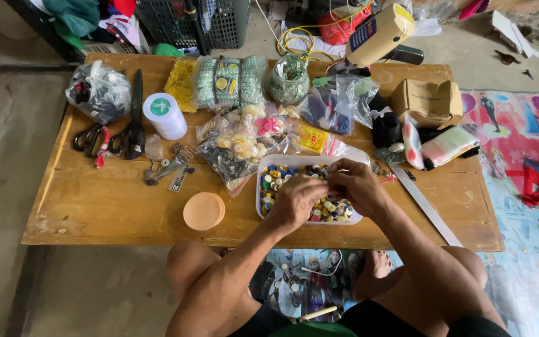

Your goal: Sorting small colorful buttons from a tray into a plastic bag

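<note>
A white plastic tub (268,163) full of small coloured buttons sits near the front edge of a low wooden table (107,200). My left hand (296,201) hovers over the buttons with its fingers curled down into them. My right hand (357,185) is beside it over the tub's right half, fingertips pinched together near the left hand's fingers. Something small may be between the fingers, too small to make out.
A round peach lid (203,211) lies left of the tub. Black scissors (133,122), a white thread spool (165,115), bags of buttons and beads (238,146), a cardboard box (428,101) and a metal ruler (425,206) crowd the table. A patterned mat (525,187) covers the floor at right.
</note>
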